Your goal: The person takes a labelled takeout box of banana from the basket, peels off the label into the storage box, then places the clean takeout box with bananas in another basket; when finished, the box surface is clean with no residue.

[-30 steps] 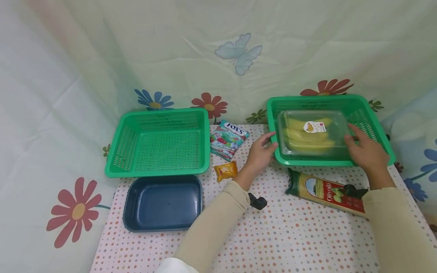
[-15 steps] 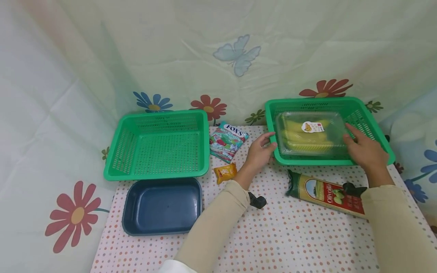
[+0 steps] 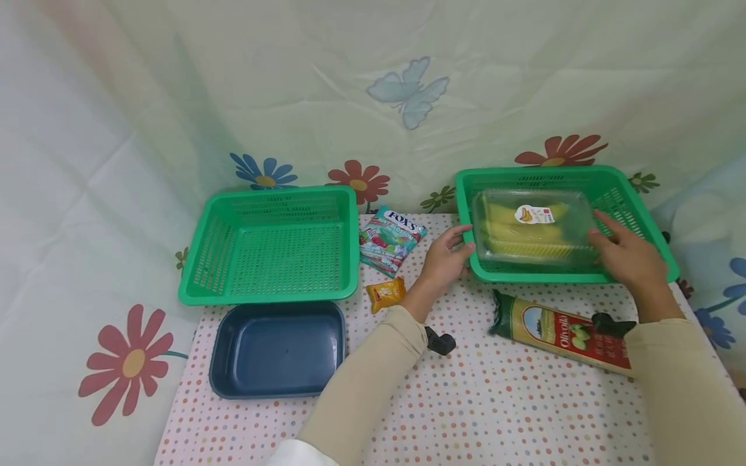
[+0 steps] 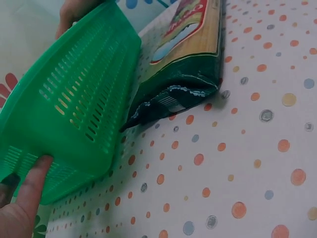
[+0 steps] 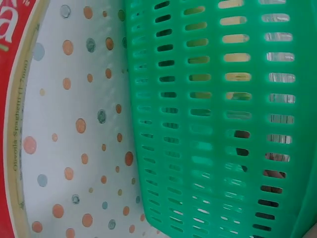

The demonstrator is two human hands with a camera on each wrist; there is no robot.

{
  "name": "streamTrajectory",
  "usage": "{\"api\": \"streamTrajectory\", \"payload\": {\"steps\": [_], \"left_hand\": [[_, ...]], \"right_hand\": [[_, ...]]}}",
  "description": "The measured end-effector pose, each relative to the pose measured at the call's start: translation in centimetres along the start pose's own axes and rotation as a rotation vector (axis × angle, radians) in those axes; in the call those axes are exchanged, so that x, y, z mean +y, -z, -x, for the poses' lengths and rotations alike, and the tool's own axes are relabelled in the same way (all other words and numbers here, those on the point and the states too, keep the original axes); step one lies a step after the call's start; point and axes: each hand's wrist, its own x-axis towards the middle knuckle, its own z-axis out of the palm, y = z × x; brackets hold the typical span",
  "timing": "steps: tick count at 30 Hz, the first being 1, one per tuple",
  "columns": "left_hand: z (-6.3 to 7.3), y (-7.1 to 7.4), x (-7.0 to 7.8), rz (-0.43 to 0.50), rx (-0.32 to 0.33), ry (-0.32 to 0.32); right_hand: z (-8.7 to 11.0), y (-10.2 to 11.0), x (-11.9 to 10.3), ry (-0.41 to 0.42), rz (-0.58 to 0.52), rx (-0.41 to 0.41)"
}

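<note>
In the head view a clear plastic box of bananas [image 3: 513, 236] with a white label lies in the right green basket [image 3: 536, 277]. My right hand [image 3: 632, 255] reaches over the basket's right part, its thumb and index finger spread at the box's right end. At the basket's left rim is my left hand [image 3: 445, 259], thumb and fingertips right at the edge. The left wrist view shows one straight finger [image 4: 33, 186] touching the basket's outer wall [image 4: 74, 144]. Slotted basket wall [image 5: 213, 124] fills much of the right wrist view, partly hiding the right hand.
In front of the right basket lies an Olivoilà spaghetti pack [image 3: 559, 330]. A FOX'S candy bag [image 3: 392, 239] and a small orange packet [image 3: 386, 294] lie left of my left hand. Another green basket [image 3: 280, 259] and a dark blue tub [image 3: 285, 349] stand at left.
The box of bananas has shifted very slightly left within the basket. Both hands stay nearly in place, with the right hand a touch further right.
</note>
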Motion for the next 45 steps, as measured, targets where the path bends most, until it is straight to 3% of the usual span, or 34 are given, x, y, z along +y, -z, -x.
{"api": "streamTrajectory", "payload": {"steps": [12,23,28,32,36,45], "left_hand": [[-0.9,0.9,1.4,0.111,-0.072,0.095],[-1.5,1.4,2.4,0.097,-0.126,0.165],[-2.1,1.8,2.9,0.077,-0.150,0.163],[-2.5,2.3,3.5,0.032,-0.169,0.147],[-2.8,2.7,4.1,-0.020,-0.178,0.132],[-3.9,3.2,5.1,-0.328,-0.207,0.072]], "right_hand": [[0.9,0.7,-0.3,0.037,-0.202,0.061],[3.7,2.7,-2.3,0.037,-0.566,0.140],[5.8,3.2,-3.9,0.001,-0.527,0.197],[7.3,3.5,-4.9,-0.036,-0.497,0.216],[8.8,3.8,-5.4,-0.024,-0.503,0.201],[12.3,3.1,-5.4,0.063,-0.505,0.132]]}}
